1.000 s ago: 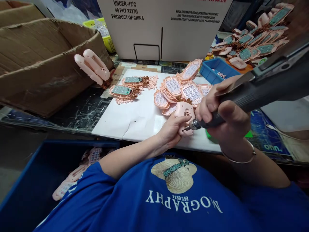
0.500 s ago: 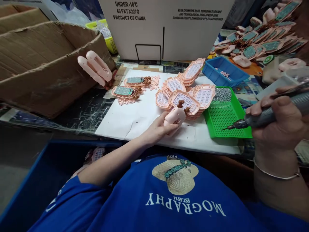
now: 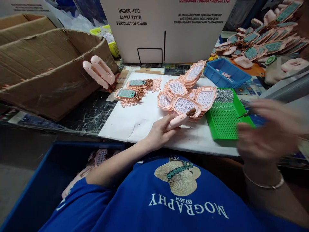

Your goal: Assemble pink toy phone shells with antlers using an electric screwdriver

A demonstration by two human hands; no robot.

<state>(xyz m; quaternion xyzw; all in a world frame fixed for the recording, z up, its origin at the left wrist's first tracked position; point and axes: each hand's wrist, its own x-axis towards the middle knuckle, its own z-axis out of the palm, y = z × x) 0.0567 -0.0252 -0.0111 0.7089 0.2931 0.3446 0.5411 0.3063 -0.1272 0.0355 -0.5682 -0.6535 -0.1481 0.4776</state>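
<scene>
Right hand: on the move! This hand (image 3: 267, 129) has swung inward from its place half a second ago, and the driver (image 3: 289, 87) has lifted with its bit (image 3: 244, 114) now over the right side of the green tray.
Pink casing: turned too; the casing (image 3: 178, 122) showed its broad face before, and now shows its narrow side, brown piece (image 3: 191, 112) pointing away from the body.
Left hand: closed round the casing's near end, the hand (image 3: 158, 133) low over the white sheet (image 3: 125, 120).
Driver grip: blurred, so I cannot tell whether the fingers hold the tool or are loosening; it lies right behind them.
Keypad halves: fanned in a pile (image 3: 185, 104) just beyond the casing; whether they touch, I cannot tell.
Green tray: right of the pile (image 3: 211, 127), bright metal bits (image 3: 224, 95) heaped at its far end.
Board halves: two with green boards, the nearer (image 3: 126, 93) well left of the pile.
Blue crate: down by the left arm, wall in view (image 3: 36, 180), pink pieces inside.
Handling: nice and easy here, I'd judge; keep the casing pinched firmly so its halves stay flush, turn it by the wrist clear of the pile, and keep that sharp bit away from the left fingers and the loose metal bits.
</scene>
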